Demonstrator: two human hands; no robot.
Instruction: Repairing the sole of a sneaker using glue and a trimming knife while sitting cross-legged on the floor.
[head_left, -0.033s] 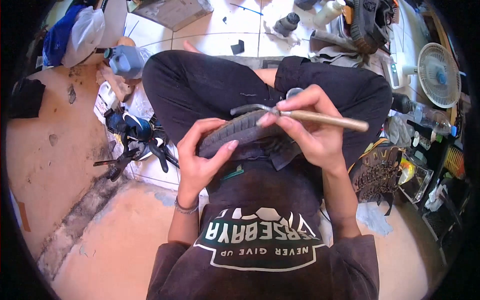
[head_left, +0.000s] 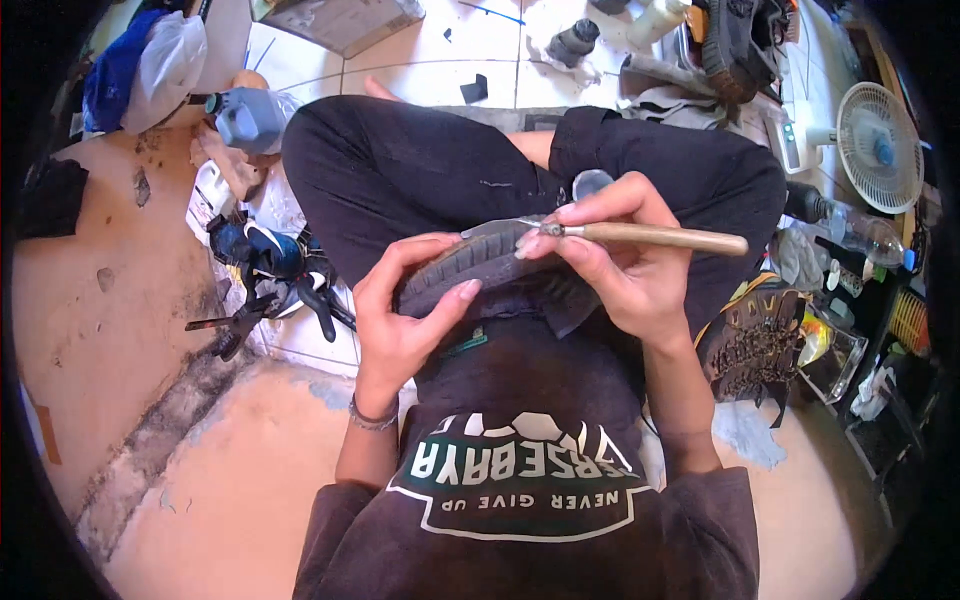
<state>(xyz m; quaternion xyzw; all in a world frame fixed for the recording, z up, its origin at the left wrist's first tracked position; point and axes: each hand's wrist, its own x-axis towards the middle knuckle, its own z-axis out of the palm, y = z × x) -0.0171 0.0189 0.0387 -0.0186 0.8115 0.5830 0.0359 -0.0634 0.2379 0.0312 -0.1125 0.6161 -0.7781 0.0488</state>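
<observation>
Left hand [head_left: 400,320] closed around shoe [head_left: 480,265], sole up, on lap; rubber looks stiff, grippy. Right hand [head_left: 620,270] pinches wooden-handled awl [head_left: 655,237]; light, sharp-tipped.

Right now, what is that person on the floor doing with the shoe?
A person sits cross-legged on the floor with a dark shoe in their lap, sole up. The left hand grips the shoe around its sole. The right hand holds a wooden-handled tool with its metal tip at the edge of the sole. Another brown shoe lies by their right side, and a small fan stands further right.
</observation>
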